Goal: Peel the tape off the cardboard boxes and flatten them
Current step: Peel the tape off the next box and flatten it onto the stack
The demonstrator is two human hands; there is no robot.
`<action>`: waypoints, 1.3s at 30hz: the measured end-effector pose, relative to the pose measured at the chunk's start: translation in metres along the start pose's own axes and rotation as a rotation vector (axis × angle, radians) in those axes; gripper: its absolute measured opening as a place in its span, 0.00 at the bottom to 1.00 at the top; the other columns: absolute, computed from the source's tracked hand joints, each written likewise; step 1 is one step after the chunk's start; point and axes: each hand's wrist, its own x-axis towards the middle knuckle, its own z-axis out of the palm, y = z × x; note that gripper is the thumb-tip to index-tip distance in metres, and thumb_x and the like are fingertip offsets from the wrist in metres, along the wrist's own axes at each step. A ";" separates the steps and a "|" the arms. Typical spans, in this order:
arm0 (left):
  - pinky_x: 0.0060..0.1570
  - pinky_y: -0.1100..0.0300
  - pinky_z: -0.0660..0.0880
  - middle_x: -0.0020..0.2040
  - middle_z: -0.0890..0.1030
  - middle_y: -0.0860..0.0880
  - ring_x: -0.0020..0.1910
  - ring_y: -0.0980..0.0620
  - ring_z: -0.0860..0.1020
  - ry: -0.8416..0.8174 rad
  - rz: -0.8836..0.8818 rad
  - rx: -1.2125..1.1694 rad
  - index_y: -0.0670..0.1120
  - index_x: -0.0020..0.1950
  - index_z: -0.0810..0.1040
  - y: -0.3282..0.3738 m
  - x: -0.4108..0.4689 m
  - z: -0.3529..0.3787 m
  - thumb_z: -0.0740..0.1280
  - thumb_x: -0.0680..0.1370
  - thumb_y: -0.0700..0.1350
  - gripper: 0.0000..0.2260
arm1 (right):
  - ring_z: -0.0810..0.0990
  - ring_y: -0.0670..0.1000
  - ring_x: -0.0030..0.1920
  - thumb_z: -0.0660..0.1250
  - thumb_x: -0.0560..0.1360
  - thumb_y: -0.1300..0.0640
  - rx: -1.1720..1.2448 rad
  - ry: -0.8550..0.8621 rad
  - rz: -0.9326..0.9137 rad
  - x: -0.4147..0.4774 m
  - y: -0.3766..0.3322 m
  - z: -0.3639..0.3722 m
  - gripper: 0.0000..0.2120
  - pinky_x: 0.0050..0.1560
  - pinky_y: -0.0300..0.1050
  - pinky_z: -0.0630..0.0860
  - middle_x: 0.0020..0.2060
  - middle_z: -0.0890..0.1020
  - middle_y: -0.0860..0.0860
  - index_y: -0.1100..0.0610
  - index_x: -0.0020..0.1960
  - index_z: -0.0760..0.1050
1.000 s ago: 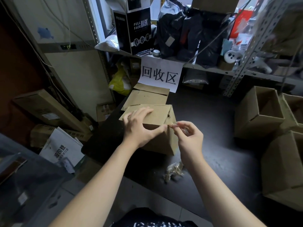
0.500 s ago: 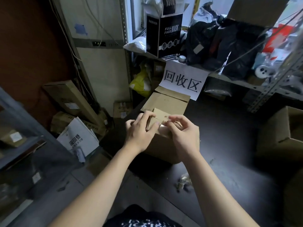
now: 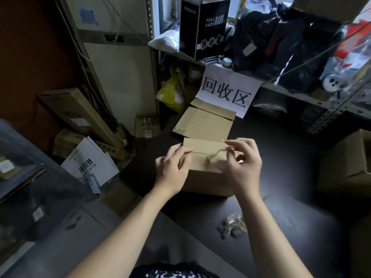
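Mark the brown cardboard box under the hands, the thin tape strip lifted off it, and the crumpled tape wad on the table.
brown cardboard box [image 3: 204, 178]: head view, front face.
thin tape strip [image 3: 216, 153]: head view, lifted middle.
crumpled tape wad [image 3: 233, 225]: head view, centre.

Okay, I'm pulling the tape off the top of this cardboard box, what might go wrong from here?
1. The tape strip, pinched by your right hand, is bunched into a thin string, so it may snap and leave a piece stuck on the cardboard box.
2. Your left hand grips only the box's left end, so a hard pull might lift or slide the box on the dark table.
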 end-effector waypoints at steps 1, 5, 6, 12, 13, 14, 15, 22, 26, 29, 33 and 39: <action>0.62 0.53 0.63 0.69 0.75 0.57 0.66 0.61 0.72 0.013 0.014 -0.001 0.58 0.64 0.80 -0.002 -0.001 0.002 0.55 0.79 0.58 0.20 | 0.79 0.46 0.49 0.68 0.76 0.70 -0.025 -0.061 -0.024 0.000 -0.002 0.004 0.12 0.43 0.32 0.71 0.49 0.78 0.50 0.56 0.49 0.86; 0.62 0.52 0.64 0.69 0.75 0.57 0.66 0.60 0.73 0.022 0.044 -0.003 0.59 0.64 0.80 -0.007 0.001 0.005 0.54 0.79 0.60 0.21 | 0.76 0.38 0.50 0.71 0.76 0.66 -0.109 -0.256 -0.058 -0.004 0.001 0.015 0.08 0.47 0.27 0.71 0.58 0.76 0.49 0.56 0.47 0.87; 0.62 0.53 0.63 0.69 0.75 0.57 0.66 0.61 0.73 0.023 0.042 -0.011 0.59 0.64 0.80 -0.008 0.002 0.005 0.54 0.79 0.60 0.21 | 0.77 0.40 0.49 0.72 0.76 0.66 -0.114 -0.294 -0.067 -0.006 0.004 0.016 0.08 0.49 0.28 0.72 0.60 0.74 0.48 0.55 0.47 0.87; 0.60 0.59 0.58 0.69 0.74 0.56 0.68 0.60 0.72 0.008 0.045 -0.040 0.58 0.65 0.79 -0.010 0.005 0.009 0.53 0.79 0.61 0.22 | 0.79 0.44 0.45 0.69 0.72 0.73 -0.168 -0.356 -0.210 -0.016 0.012 0.026 0.16 0.44 0.35 0.72 0.46 0.81 0.45 0.54 0.47 0.87; 0.60 0.59 0.58 0.69 0.74 0.56 0.68 0.60 0.72 0.006 0.050 -0.037 0.58 0.65 0.79 -0.011 0.006 0.009 0.53 0.79 0.60 0.22 | 0.78 0.47 0.45 0.69 0.71 0.73 -0.194 -0.334 -0.233 -0.016 0.012 0.028 0.18 0.44 0.37 0.73 0.45 0.81 0.46 0.54 0.49 0.87; 0.61 0.58 0.58 0.69 0.74 0.56 0.68 0.61 0.71 0.001 0.053 -0.033 0.58 0.65 0.79 -0.012 0.006 0.009 0.53 0.79 0.61 0.22 | 0.76 0.49 0.45 0.68 0.71 0.73 -0.216 -0.314 -0.250 -0.017 0.012 0.030 0.19 0.46 0.39 0.73 0.44 0.81 0.46 0.53 0.53 0.87; 0.61 0.58 0.59 0.69 0.74 0.56 0.69 0.61 0.71 -0.006 0.055 -0.032 0.59 0.66 0.79 -0.013 0.006 0.009 0.53 0.79 0.61 0.22 | 0.75 0.50 0.46 0.67 0.72 0.72 -0.223 -0.302 -0.249 -0.018 0.014 0.031 0.21 0.48 0.41 0.73 0.44 0.81 0.46 0.53 0.58 0.86; 0.66 0.52 0.61 0.68 0.75 0.57 0.70 0.63 0.69 -0.019 0.038 -0.078 0.61 0.65 0.80 -0.015 0.006 0.005 0.56 0.78 0.63 0.21 | 0.78 0.45 0.39 0.70 0.78 0.67 0.018 -0.245 0.028 -0.026 0.003 0.027 0.43 0.45 0.30 0.74 0.46 0.81 0.47 0.36 0.79 0.56; 0.66 0.51 0.62 0.68 0.76 0.56 0.69 0.60 0.71 -0.010 0.041 -0.069 0.61 0.66 0.80 -0.014 0.005 0.003 0.55 0.78 0.63 0.22 | 0.77 0.45 0.44 0.75 0.74 0.57 -0.291 -0.061 0.061 -0.027 0.004 0.028 0.19 0.43 0.32 0.72 0.49 0.77 0.47 0.50 0.64 0.78; 0.65 0.52 0.62 0.68 0.76 0.56 0.69 0.60 0.71 -0.009 0.044 -0.057 0.61 0.66 0.79 -0.013 0.004 0.003 0.55 0.78 0.63 0.22 | 0.79 0.52 0.45 0.74 0.75 0.53 -0.424 -0.099 0.075 -0.030 0.009 0.030 0.06 0.43 0.36 0.70 0.42 0.78 0.47 0.54 0.41 0.80; 0.63 0.56 0.59 0.69 0.76 0.57 0.71 0.62 0.68 -0.025 0.046 -0.035 0.61 0.66 0.80 -0.015 0.004 0.003 0.55 0.78 0.63 0.22 | 0.78 0.51 0.43 0.71 0.78 0.59 -0.423 -0.130 0.082 -0.026 0.008 0.024 0.06 0.41 0.36 0.67 0.40 0.80 0.47 0.55 0.43 0.77; 0.62 0.59 0.56 0.70 0.75 0.58 0.71 0.63 0.67 -0.054 0.062 -0.010 0.61 0.66 0.80 -0.014 0.004 -0.002 0.60 0.81 0.58 0.16 | 0.79 0.55 0.42 0.63 0.74 0.73 -0.336 0.064 0.157 -0.021 0.011 -0.005 0.10 0.38 0.38 0.65 0.40 0.83 0.53 0.61 0.42 0.77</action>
